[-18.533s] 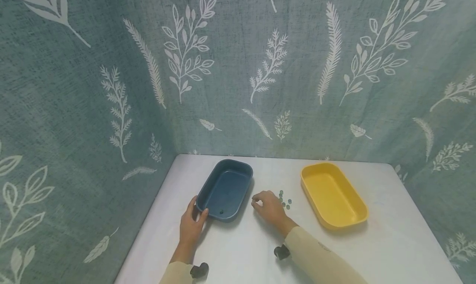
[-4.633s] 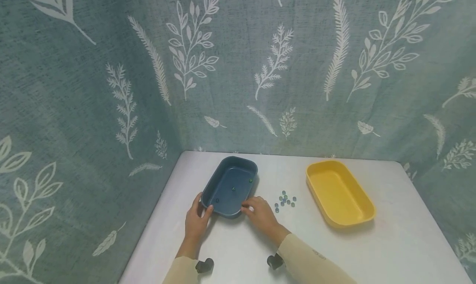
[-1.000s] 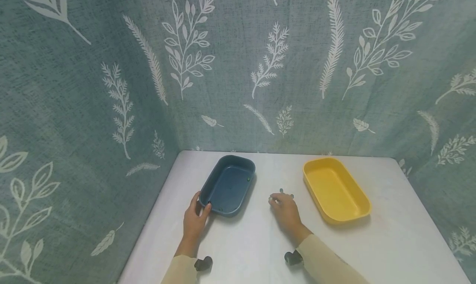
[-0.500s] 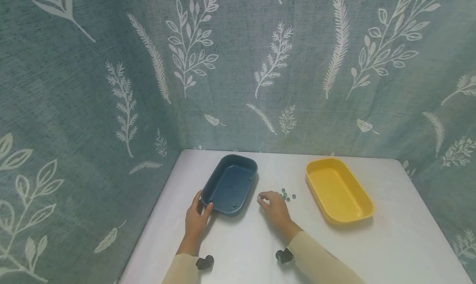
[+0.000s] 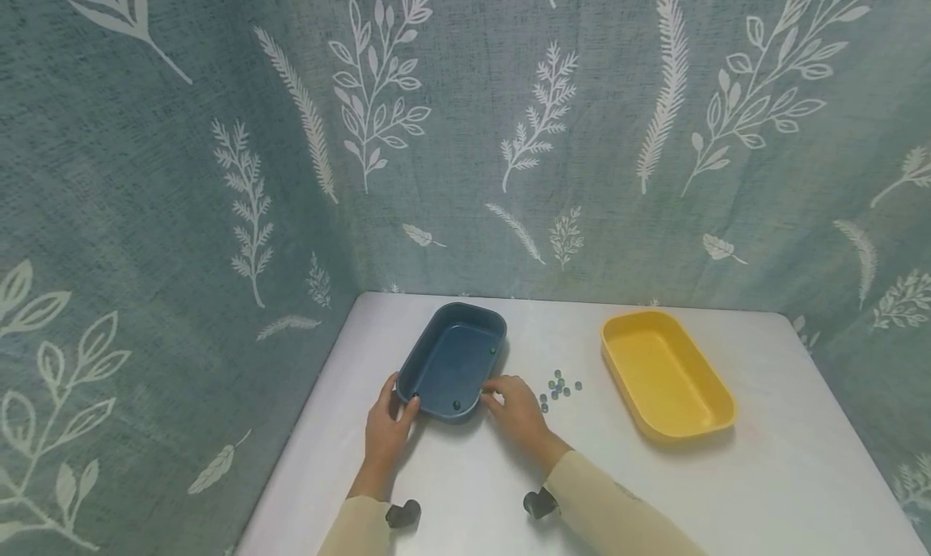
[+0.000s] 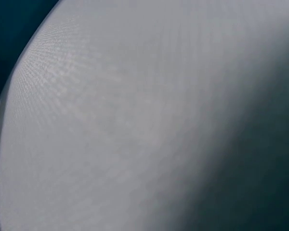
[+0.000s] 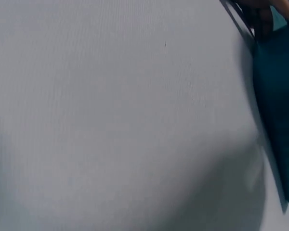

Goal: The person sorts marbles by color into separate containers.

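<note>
My left hand (image 5: 387, 427) grips the near left corner of a blue tray (image 5: 445, 362), thumb on the rim and fingers along the outer side. At the tray's right rim, my right hand (image 5: 518, 410) pinches a small green bead (image 5: 483, 390) between thumb and fingertips. Inside the tray lie a few beads: a green one (image 5: 493, 350) by the right wall, a dark one (image 5: 457, 405) near the front, and another beside my left thumb. A loose group of blue-green beads (image 5: 558, 385) lies on the white table to the right. The right wrist view catches the tray's outer side (image 7: 279, 110).
A yellow tray (image 5: 658, 370) stands on the white table (image 5: 465, 491), right of the bead group. Patterned green cloth (image 5: 465, 136) hangs behind the table and at its sides. Each wrist carries a small dark camera (image 5: 403, 514). The left wrist view shows mostly blurred tabletop.
My right hand has carried a bead leftward from the group to the blue tray's rim. My left hand stays on the tray. Earlier, about 18 s ago, only one bead showed inside.
</note>
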`<state>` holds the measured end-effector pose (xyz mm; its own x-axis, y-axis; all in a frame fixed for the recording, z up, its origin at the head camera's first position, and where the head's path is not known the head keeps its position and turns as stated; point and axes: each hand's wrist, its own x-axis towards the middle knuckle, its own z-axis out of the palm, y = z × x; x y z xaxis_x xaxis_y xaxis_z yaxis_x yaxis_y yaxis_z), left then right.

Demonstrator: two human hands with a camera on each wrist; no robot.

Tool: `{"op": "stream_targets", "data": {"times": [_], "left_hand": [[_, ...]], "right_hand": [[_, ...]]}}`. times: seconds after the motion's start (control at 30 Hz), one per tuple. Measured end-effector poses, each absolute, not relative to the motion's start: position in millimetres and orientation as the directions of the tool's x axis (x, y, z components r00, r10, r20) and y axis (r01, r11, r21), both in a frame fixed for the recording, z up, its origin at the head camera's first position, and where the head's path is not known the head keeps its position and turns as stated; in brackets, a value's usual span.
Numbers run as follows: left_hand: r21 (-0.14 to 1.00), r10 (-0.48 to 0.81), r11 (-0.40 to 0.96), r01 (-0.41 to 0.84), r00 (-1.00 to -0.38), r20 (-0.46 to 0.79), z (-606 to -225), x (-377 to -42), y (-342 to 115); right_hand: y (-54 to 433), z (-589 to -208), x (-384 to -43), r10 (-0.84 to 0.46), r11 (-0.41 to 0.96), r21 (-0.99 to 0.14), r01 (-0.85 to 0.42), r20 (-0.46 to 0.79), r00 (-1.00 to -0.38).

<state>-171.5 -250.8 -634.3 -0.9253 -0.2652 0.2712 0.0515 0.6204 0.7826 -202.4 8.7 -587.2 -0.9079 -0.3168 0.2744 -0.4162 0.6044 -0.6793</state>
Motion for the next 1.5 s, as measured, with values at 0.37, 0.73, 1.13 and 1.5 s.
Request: {"op": "stream_targets", "data": {"times": [0.37,0.73,1.13,1.5], "left_hand": [[0.777,-0.254,0.623,0.086,-0.918,0.305,-634,-174,-251],[0.77,-0.25,0.631,0.094,-0.915,0.317,-635,-174,-251],[0.781,-0.256,0.62,0.067,-0.925,0.282,-635,-172,-250],[0.787,-0.272,0.616,0.027,-0.931,0.245,-635,-172,-251]], "right_hand": [[-2,-590,-200,-0.333,0.626,-0.659,-0.416,0.256,-0.908],[-6,-590,-197,-0.324,0.641,-0.665,-0.383,0.218,-0.921],[-5,-592,-197,-0.335,0.646,-0.655,-0.391,0.217,-0.917],[1,-594,-196,-0.334,0.618,-0.693,-0.37,0.195,-0.922]]}}
